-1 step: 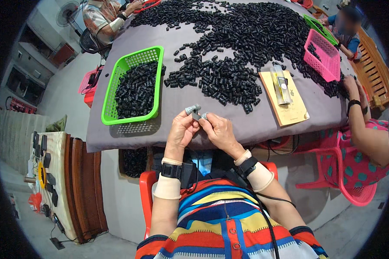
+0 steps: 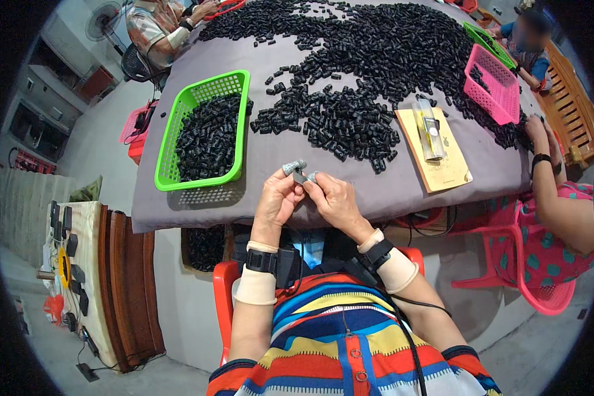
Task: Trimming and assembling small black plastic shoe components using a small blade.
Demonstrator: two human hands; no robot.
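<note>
My left hand [image 2: 277,200] pinches a small black cylindrical piece [image 2: 299,176] between thumb and fingers, just above the table's near edge. A grey wrap covers its index fingertip. My right hand [image 2: 337,200] meets it from the other side, fingers closed at the same piece, with a similar grey wrap on one fingertip. The piece is mostly hidden by my fingers, so its details cannot be made out. Ahead of my hands lies a heap of similar black pieces [image 2: 350,122]. To the left, a green plastic basket [image 2: 163,162] holds many more of them.
A yellow notepad [image 2: 445,173] carries a clear plastic case [image 2: 431,135] on the right. Beyond it stand a pink basket [image 2: 494,99] and another green basket [image 2: 482,33]. Co-workers sit around the grey cloth-covered table [image 2: 185,214]. A carton of black pieces [image 2: 204,245] is under the table.
</note>
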